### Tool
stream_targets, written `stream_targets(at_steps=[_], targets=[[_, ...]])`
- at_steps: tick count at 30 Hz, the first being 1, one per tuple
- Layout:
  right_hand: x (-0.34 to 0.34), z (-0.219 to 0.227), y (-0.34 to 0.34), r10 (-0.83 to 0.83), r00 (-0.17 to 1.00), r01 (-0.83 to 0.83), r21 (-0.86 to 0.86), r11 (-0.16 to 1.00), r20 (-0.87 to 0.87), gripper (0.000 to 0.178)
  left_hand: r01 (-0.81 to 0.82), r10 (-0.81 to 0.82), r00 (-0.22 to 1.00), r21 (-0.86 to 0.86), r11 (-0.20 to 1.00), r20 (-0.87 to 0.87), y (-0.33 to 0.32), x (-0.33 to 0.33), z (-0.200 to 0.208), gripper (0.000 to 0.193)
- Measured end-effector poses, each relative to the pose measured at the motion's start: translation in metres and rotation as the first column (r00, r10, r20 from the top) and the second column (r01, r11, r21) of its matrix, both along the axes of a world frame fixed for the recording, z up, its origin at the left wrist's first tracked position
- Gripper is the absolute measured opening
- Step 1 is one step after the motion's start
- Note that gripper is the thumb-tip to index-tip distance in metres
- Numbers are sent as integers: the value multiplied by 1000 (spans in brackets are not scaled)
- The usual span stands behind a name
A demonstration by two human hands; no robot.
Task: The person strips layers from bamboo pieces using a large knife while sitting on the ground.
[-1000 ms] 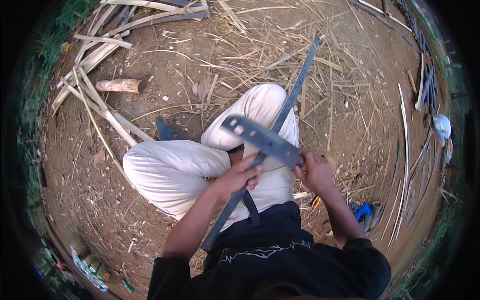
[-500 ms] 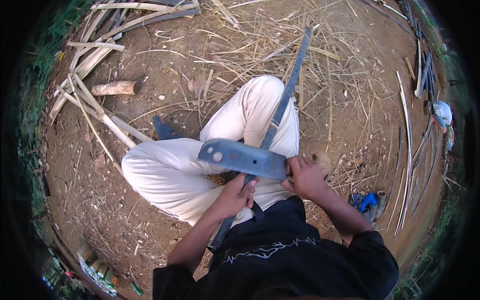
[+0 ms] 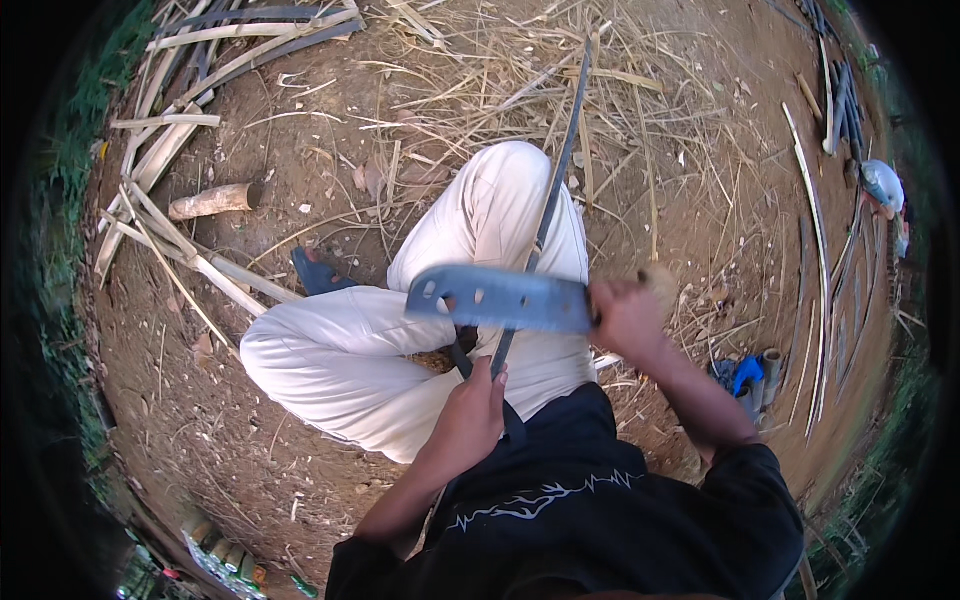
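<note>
A long dark bamboo strip runs from my lap over the raised knee to the litter ahead, its narrow edge showing. My left hand is closed round its near part, low over my lap. Just beyond that hand, a broad machete with several holes in its blade lies crosswise over the strip, slightly blurred. At the blade's right end, my right hand is wrapped round the handle, and the wooden butt sticks out past the fist. Whether the cutting edge touches the strip I cannot tell.
My crossed legs in pale trousers lie under the strip. Thin shavings litter the ground ahead. Split bamboo and a short log lie at the left. Long poles and a blue cloth are at the right.
The bamboo strip has turned from its broad face onto its narrow edge. The machete and right hand have moved slightly right and up. My left hand has shifted slightly lower along the lap.
</note>
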State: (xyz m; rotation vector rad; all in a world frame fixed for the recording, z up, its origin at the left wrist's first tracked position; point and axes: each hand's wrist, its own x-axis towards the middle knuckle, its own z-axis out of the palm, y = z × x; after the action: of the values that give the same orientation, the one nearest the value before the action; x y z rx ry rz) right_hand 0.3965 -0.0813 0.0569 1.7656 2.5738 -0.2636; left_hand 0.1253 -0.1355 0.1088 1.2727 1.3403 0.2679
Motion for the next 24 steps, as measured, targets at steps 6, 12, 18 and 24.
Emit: stream_targets(at_steps=[6,12,18,24], targets=[[13,-6,24,-301,942,280,-147,949,-147,27,11,-11,1000,-38,999,-7,-7,-3,2,19],[11,-13,22,-137,981,126,-87,988,-140,33,164,-141,964,88,983,-224,-8,-4,20,18],[6,0,25,-277,950,236,-247,940,-144,40,150,-166,963,-89,985,-212,-14,-21,38,20],[25,-20,45,-339,930,317,-154,936,-144,35,125,-179,952,-222,967,-247,-41,-46,46,26]])
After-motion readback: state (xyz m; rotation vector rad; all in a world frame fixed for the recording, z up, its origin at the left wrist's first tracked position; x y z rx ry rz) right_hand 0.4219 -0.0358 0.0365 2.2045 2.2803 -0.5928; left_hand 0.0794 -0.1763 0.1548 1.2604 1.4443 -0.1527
